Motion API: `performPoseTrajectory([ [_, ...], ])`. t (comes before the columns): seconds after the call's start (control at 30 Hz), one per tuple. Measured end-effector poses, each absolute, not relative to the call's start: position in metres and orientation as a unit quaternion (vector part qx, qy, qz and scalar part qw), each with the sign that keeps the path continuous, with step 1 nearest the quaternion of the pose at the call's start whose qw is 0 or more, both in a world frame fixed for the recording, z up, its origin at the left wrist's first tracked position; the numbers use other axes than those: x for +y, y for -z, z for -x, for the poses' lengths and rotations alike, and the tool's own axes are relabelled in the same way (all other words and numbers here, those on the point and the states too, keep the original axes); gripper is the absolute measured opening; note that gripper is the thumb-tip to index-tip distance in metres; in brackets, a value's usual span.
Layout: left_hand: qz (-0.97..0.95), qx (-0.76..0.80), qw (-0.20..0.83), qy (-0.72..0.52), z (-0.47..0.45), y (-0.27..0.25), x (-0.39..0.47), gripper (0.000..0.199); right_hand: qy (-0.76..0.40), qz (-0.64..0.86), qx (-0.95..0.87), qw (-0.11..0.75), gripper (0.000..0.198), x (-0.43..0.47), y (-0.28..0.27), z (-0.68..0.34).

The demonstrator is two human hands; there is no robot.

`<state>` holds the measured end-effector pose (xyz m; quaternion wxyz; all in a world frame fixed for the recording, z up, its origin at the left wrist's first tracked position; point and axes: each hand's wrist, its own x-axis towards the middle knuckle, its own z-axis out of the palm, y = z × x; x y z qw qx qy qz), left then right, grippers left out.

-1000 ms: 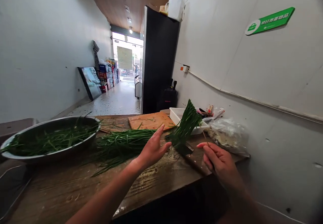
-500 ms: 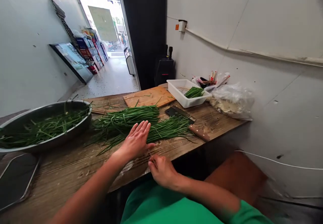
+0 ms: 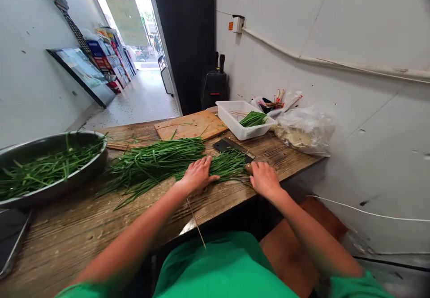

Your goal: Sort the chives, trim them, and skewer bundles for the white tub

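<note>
My left hand lies flat over the cut-stem side of a pile of long green garlic chives, thumb pointing right. To its right, a smaller bunch of chives rests partly on the dark blade of a cleaver. My right hand covers the cleaver's wooden handle with its fingers curled over it. A thin wooden skewer sticks out from near my left wrist, past the table's front edge.
A big metal bowl of loose chives stands left, above a phone. Behind are a cutting board, a white plastic tray with chives and skewers, and a clear plastic bag of pale food. The wooden table ends near my body.
My right hand has left the skewer near my left hand and moved right onto the cleaver's handle. My left hand has shifted slightly over the chives. The view has turned a little.
</note>
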<state>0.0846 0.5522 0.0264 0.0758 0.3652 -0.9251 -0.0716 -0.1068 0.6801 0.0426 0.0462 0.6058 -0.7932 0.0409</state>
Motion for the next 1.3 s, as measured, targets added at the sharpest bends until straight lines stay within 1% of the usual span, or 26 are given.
performPoseTrajectory([
  [0.07,-0.355,-0.928,0.076,0.083,-0.085,-0.029,0.552,0.087,-0.028,-0.607,-0.794,0.023,0.03,0.67,-0.033,0.121],
  [0.17,-0.332,-0.939,0.071,0.057,-0.107,-0.032,0.558,0.103,-0.025,-0.633,-0.774,-0.006,0.038,0.662,-0.027,0.129],
  [0.2,-0.333,-0.94,0.063,0.044,-0.119,-0.033,0.561,0.101,-0.023,-0.645,-0.764,-0.015,0.043,0.66,-0.028,0.132],
  [0.3,-0.373,-0.928,0.022,0.0,-0.151,-0.035,0.567,0.081,-0.025,-0.703,-0.707,-0.072,0.06,0.655,-0.038,0.148],
  [0.33,-0.385,-0.923,0.006,-0.011,-0.156,-0.035,0.568,0.076,-0.032,-0.721,-0.684,-0.106,0.06,0.654,-0.041,0.154],
  [0.4,-0.398,-0.917,-0.024,-0.024,-0.155,-0.035,0.57,0.072,-0.029,-0.718,-0.68,-0.145,0.046,0.652,-0.046,0.163],
  [0.47,-0.398,-0.916,-0.041,-0.033,-0.141,-0.035,0.572,0.07,-0.009,-0.7,-0.7,-0.141,0.029,0.652,-0.046,0.164],
  [0.53,-0.397,-0.916,-0.039,-0.048,-0.124,-0.034,0.573,0.067,0.006,-0.687,-0.717,-0.12,0.021,0.652,-0.043,0.159],
  [0.6,-0.404,-0.912,-0.025,-0.065,-0.107,-0.032,0.575,0.067,0.008,-0.669,-0.736,-0.101,0.024,0.652,-0.037,0.15],
  [0.7,-0.407,-0.91,-0.012,-0.078,-0.09,-0.027,0.575,0.069,0.0,-0.632,-0.771,-0.073,0.042,0.651,-0.034,0.143],
  [0.77,-0.39,-0.918,-0.008,-0.076,-0.083,-0.022,0.573,0.067,-0.023,-0.614,-0.787,-0.057,0.052,0.652,-0.036,0.145],
  [0.83,-0.377,-0.924,-0.001,-0.072,-0.079,-0.017,0.569,0.065,-0.047,-0.613,-0.787,-0.047,0.055,0.657,-0.042,0.151],
  [0.97,-0.39,-0.917,0.027,-0.074,-0.077,-0.005,0.561,0.064,-0.058,-0.641,-0.764,-0.048,0.05,0.672,-0.06,0.168],
  [1.17,-0.385,-0.917,0.079,-0.074,-0.076,0.005,0.561,0.057,-0.096,-0.639,-0.755,-0.116,0.039,0.694,-0.09,0.173],
  [1.3,-0.378,-0.917,0.106,-0.069,-0.077,0.007,0.564,0.054,-0.131,-0.609,-0.778,-0.087,0.041,0.705,-0.101,0.143],
])
